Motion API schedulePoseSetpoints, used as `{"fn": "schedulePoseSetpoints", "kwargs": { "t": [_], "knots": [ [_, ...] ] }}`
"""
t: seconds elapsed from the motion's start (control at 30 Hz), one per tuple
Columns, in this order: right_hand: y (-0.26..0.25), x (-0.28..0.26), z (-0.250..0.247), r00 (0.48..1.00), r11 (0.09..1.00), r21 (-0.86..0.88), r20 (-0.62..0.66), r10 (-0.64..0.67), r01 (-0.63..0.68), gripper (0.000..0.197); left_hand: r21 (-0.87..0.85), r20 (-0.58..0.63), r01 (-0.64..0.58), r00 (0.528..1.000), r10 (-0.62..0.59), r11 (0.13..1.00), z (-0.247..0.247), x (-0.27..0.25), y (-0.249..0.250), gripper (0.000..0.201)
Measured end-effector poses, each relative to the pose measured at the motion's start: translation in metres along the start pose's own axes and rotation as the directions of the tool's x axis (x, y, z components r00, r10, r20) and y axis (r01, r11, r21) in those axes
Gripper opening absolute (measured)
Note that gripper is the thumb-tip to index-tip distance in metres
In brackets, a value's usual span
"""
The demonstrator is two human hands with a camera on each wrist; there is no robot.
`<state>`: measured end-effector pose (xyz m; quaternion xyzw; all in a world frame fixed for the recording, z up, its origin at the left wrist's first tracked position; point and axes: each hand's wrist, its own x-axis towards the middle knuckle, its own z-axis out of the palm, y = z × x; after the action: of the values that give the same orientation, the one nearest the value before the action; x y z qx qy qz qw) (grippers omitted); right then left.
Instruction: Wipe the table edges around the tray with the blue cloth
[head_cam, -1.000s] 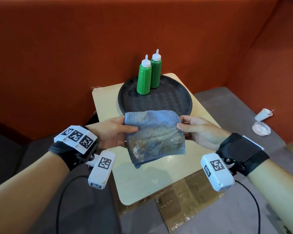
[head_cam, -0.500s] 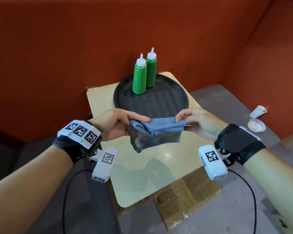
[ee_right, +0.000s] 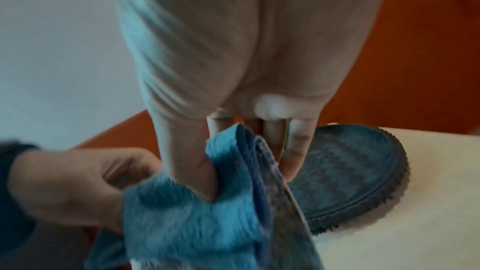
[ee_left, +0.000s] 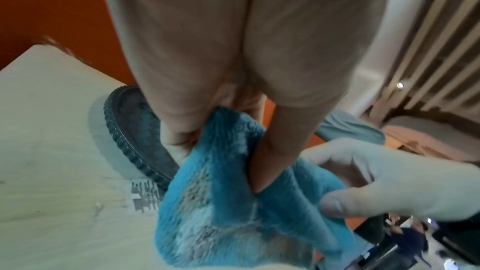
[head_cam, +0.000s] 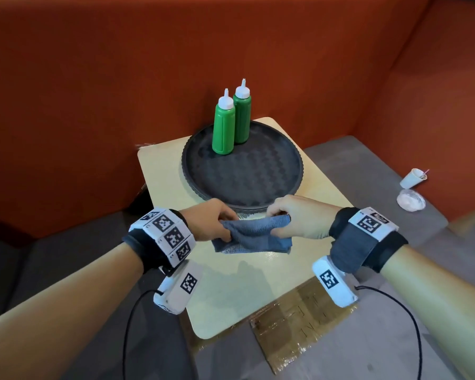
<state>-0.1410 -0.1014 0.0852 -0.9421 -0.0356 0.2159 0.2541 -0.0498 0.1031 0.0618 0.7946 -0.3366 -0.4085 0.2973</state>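
1. The blue cloth (head_cam: 254, 237) is folded into a band whose long axis runs left to right across the head view, held between both hands just in front of the tray (head_cam: 242, 175).
2. The left hand (head_cam: 211, 223) pinches the cloth's left end; in the left wrist view its thumb and fingers (ee_left: 179, 141) close on a bunched fold (ee_left: 228, 182).
3. The right hand (head_cam: 294, 218) pinches the right end; in the right wrist view the thumb presses the cloth (ee_right: 194, 213) against the fingers (ee_right: 296, 151).
4. The cloth's lower edge hangs over the pale surface (head_cam: 231, 292); whether it touches cannot be told.
5. The round black tray sits on the far half of the surface, its rim close to the far and right edges; a wider bare strip lies on the left.
6. Two green squeeze bottles (head_cam: 231, 124) stand upright, touching or nearly so, at the tray's far side, nozzles up.
7. The near half of the surface, in front of the hands, is bare down to its rounded front edge.
8. An orange wall (head_cam: 176, 64) rises close behind and left of the surface.
9. To the right, on a grey bench (head_cam: 368, 174), lie a tipped white cup (head_cam: 412, 178) and a white lid (head_cam: 411, 200), well apart from the tray.
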Motion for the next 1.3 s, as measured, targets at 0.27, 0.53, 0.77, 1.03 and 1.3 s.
{"fn": "schedulePoseSetpoints", "kwargs": {
  "t": [0.27, 0.53, 0.77, 1.03, 1.3],
  "knots": [
    [-0.004, 0.008, 0.013, 0.996, 0.989, -0.129, 0.052, 0.073, -0.066, 0.019, 0.318, 0.045, 0.006, 0.999, -0.022, 0.948, 0.006, 0.003, -0.018, 0.027],
    [0.017, 0.037, -0.012, 0.978, 0.966, -0.224, -0.188, 0.090, -0.132, 0.026, 0.469, -0.323, 0.041, 0.938, 0.128, 0.882, -0.020, 0.037, -0.012, 0.031],
    [0.062, 0.100, -0.052, 0.952, 0.963, -0.214, -0.288, 0.098, -0.164, 0.037, 0.406, -0.422, 0.156, 0.906, 0.033, 0.901, -0.050, 0.107, -0.011, 0.038],
    [0.138, 0.212, -0.065, 0.974, 0.947, -0.312, -0.227, 0.003, -0.076, 0.046, 0.264, -0.547, 0.352, 0.821, -0.161, 0.898, -0.064, 0.210, -0.047, 0.055],
    [0.168, 0.242, -0.065, 0.990, 0.863, -0.486, 0.049, -0.130, 0.138, 0.040, 0.385, -0.479, 0.460, 0.841, -0.253, 0.800, -0.040, 0.233, -0.062, 0.070]
  ]
}}
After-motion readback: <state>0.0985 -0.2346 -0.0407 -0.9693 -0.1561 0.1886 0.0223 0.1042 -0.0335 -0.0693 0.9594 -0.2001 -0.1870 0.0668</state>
